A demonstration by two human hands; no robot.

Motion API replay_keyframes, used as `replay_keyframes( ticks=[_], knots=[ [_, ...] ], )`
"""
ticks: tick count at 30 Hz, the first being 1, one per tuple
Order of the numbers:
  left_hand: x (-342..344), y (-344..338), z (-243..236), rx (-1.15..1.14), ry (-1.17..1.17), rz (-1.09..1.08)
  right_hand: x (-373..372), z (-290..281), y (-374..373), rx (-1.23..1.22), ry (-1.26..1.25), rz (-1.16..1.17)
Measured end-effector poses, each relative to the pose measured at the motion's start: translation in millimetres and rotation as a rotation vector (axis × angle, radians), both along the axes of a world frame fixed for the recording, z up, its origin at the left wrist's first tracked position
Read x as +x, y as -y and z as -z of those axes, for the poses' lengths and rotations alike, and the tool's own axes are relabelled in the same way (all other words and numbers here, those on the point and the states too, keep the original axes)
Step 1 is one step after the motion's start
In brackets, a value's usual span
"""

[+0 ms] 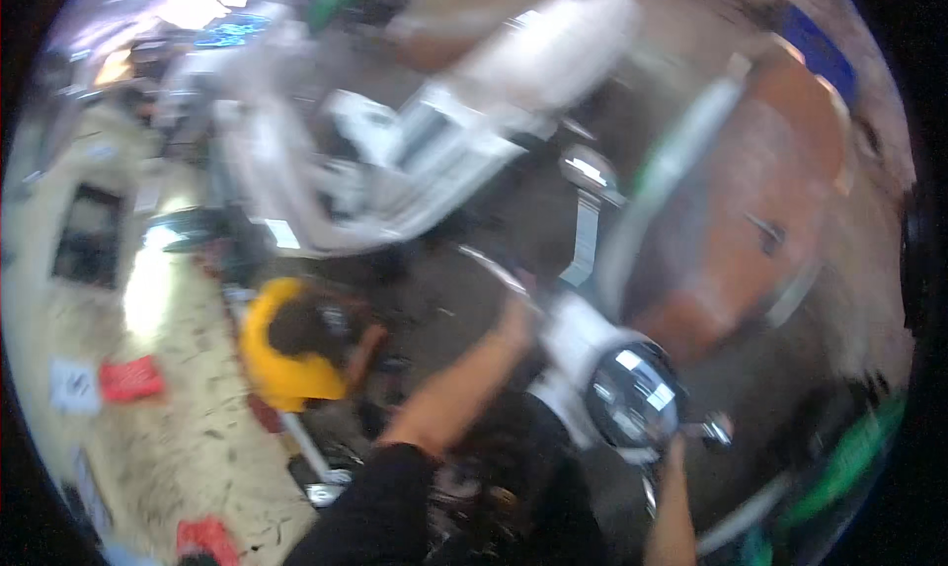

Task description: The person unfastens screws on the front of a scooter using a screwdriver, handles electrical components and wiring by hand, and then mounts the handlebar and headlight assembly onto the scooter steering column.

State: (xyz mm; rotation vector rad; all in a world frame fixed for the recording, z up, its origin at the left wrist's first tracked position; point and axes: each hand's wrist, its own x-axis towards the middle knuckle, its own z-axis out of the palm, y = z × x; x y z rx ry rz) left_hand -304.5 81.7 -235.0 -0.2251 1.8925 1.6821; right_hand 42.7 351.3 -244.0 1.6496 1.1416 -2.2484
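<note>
In front of me is a white scooter with a round, glossy dark-faced lamp or gauge. Forward from my left, my left hand reaches to the scooter's handlebar and looks closed on it, beside a thin chrome lever. My right hand is at the other side of the handlebar, by a chrome end piece, and also looks closed there. Motion blur hides the individual fingers. A chrome mirror rises on a bent stem ahead of my left hand.
A person in a yellow top crouches close on the left. Another white scooter stands ahead. A large brown, rounded body panel or vehicle is on the right. Red items and a dark panel lie on the pale floor.
</note>
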Motion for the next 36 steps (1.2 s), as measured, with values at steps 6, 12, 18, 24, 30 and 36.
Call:
replay_keyframes(
  ticks=[6,12,18,24,30,36],
  knots=[
    [0.2,-2.6,4.9,0.601,0.411,-0.478,5.2,41.9,-5.3,-0.311,-0.399,0.140],
    [-10.2,-24.3,-57.4,0.639,0.488,-0.511,-19.6,-73.8,-36.5,-0.195,-0.192,-0.021],
    [0.6,-35.4,-105.5,0.845,0.274,-0.583,8.9,-88.6,-64.8,0.358,-0.444,-0.008],
    [-23.9,19.8,-136.3,1.084,0.199,-0.303,-47.9,-172.4,-31.6,0.595,-0.217,-0.189],
    [-28.1,4.5,-162.9,1.098,0.197,-0.385,-48.7,-189.1,-30.2,0.676,-0.469,-0.106],
    [4.9,-0.5,-172.7,1.084,0.376,-0.464,-30.8,-177.1,-46.6,0.688,-0.310,-0.129]
  ],
)
